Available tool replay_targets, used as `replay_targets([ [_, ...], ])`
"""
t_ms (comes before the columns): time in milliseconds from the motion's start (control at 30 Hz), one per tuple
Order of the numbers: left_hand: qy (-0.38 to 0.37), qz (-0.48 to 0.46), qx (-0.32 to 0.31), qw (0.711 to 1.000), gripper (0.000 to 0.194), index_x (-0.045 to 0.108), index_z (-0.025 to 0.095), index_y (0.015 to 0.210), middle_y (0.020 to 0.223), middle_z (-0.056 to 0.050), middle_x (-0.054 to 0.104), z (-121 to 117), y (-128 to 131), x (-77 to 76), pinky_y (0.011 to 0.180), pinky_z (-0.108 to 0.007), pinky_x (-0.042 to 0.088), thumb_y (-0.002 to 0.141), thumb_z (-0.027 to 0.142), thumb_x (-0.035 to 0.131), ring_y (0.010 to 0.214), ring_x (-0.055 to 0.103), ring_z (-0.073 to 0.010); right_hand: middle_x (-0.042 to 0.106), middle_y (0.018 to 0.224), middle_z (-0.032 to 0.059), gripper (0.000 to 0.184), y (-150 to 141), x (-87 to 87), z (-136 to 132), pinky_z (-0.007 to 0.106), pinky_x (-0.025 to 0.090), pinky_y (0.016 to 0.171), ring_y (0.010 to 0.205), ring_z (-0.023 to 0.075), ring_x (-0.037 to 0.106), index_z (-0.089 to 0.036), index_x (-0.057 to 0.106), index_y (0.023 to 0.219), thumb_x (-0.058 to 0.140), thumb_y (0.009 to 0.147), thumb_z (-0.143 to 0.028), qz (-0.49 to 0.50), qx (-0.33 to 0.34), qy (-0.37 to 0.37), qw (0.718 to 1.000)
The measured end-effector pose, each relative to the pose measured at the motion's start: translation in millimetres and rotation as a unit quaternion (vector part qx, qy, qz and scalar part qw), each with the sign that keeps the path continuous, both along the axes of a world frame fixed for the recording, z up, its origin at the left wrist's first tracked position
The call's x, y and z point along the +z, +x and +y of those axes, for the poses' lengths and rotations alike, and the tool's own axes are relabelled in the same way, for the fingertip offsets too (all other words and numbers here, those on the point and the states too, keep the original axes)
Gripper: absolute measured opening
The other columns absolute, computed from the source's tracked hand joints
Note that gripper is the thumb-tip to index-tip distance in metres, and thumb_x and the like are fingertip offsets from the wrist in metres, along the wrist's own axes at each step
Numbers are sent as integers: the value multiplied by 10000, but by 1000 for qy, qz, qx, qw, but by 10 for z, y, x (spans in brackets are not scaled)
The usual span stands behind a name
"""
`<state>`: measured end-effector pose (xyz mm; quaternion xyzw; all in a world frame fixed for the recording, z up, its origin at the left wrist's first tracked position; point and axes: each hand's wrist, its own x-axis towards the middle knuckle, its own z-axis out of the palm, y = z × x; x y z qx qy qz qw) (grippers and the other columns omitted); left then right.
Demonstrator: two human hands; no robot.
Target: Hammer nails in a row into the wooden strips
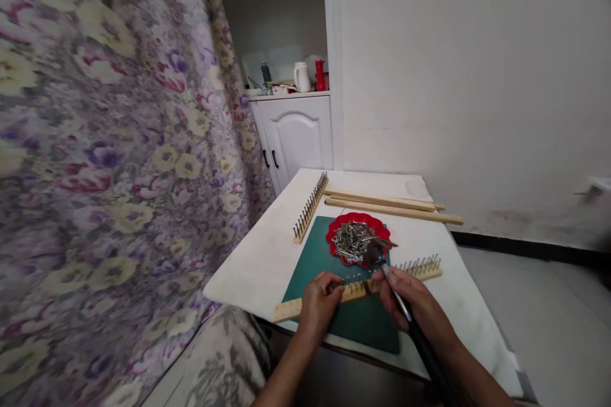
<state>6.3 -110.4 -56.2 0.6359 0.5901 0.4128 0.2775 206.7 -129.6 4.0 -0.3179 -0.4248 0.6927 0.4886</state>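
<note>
A claw hammer [375, 254] with a metal shaft and dark handle is in my right hand [415, 302], fingers wrapped round it. Its head is raised over a wooden strip [287, 311] that lies slantwise across a green mat [363, 324]. Nails [415, 265] stand in the right and middle parts of the strip; the left end has small holes. My left hand [322, 302] rests on the strip left of the standing nails, thumb and fingers pinched together; what is between them is hidden. Just behind the strip, a red scalloped dish [331, 229] holds loose nails [353, 240].
Another strip studded with nails [311, 206] lies at the table's back left. Bare wooden strips [394, 210] lie along the back. The white-covered table [252, 267] has a floral curtain [119, 172] to its left and a wall [468, 89] behind. A white cabinet [300, 140] stands beyond.
</note>
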Motion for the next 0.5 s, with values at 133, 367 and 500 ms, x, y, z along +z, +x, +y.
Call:
replay_targets([
  [133,22,-12,-2,1000,145,667,177,785,718,-16,618,21,-58,77,602,-234,399,728,225,543,642,548,-151,564,541,-31,234,201,-2,43,184,228,331,315,51,354,-161,601,934,523,870,-372,61,-55,21,996],
  [367,58,63,-76,993,150,665,182,789,758,-21,643,449,19,360,653,-249,412,765,205,518,696,576,-162,569,547,-30,219,321,-27,101,175,239,319,308,49,374,-162,598,898,560,844,-371,87,-101,21,991],
  [500,94,157,-115,976,189,672,182,807,801,-36,661,792,272,516,697,-261,418,742,117,507,756,596,-176,565,512,-36,243,281,21,108,166,242,306,288,41,370,-155,587,853,597,808,-393,91,-94,16,991],
])
